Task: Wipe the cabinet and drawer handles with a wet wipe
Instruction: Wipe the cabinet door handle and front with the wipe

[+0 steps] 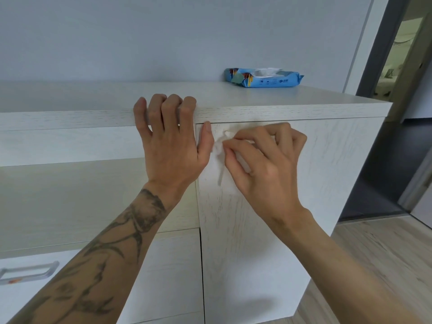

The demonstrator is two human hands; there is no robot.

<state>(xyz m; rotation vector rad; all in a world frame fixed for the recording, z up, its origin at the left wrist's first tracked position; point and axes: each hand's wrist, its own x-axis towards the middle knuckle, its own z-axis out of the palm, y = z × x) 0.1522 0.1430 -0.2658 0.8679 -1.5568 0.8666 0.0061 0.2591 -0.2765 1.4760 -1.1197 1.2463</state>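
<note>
Brushed metal shows at the lower left, where a drawer handle [28,272] sits on its drawer front, well apart from both hands. Further right, the left hand [170,141] hooks its four bent fingers over the front edge of the cabinet top [70,118], with its thumb lying straight against the upper left corner of the cabinet door [327,160]. Just beside that thumb the white wet wipe [218,150] is bunched against the door near its top edge, wrapped over what seems to be the door handle [220,177]. Only a slim grey upright strip of the handle shows below the cloth. The right hand [264,160] pinches the wipe between thumb and forefinger, its other fingers curled behind. The wipe looks light, limp and damp, so it will likely fold and slide instead of pushing back. It is probably best held in a thick wad and closed round the handle, which looks rigid and fixed. Near the back right corner of the cabinet top lies a blue packet of wipes [263,78], with its flap open.
</note>
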